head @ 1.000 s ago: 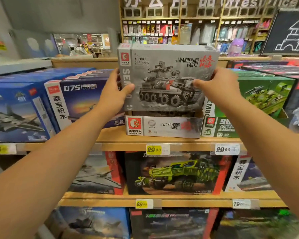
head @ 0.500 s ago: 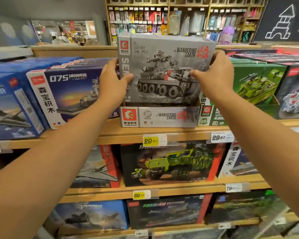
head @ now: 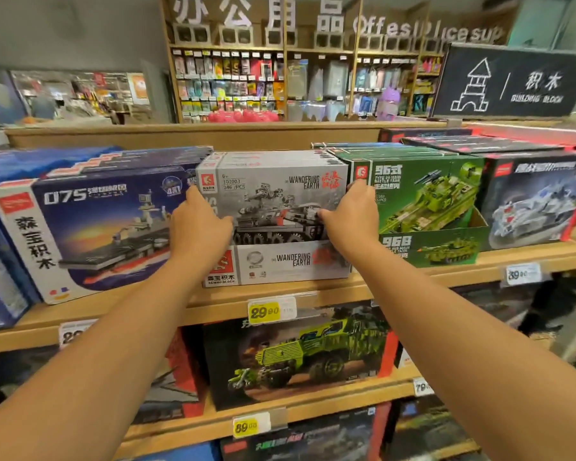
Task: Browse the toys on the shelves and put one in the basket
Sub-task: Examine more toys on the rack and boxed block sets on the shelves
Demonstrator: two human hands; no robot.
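Observation:
A grey "Wandering Earth" building-block box (head: pixel 273 194) with an armoured vehicle on its front stands in its grey display tray (head: pixel 290 264) on the top wooden shelf (head: pixel 213 301). My left hand (head: pixel 197 224) grips the box's left edge and my right hand (head: pixel 350 221) grips its right edge, thumbs across the front. The box sits level with more grey boxes behind it. No basket is in view.
A blue 075 ship box (head: pixel 94 234) stands to the left, a green tank box (head: pixel 426 201) and a white vehicle box (head: pixel 536 197) to the right. Lower shelves hold a green truck box (head: pixel 300 357). Yellow price tags (head: pixel 270 311) line the shelf edges. A black sign (head: pixel 512 81) stands on top.
The grey box, held raised above its tray before, has come down into the tray on the shelf. Both hands moved down and forward with it.

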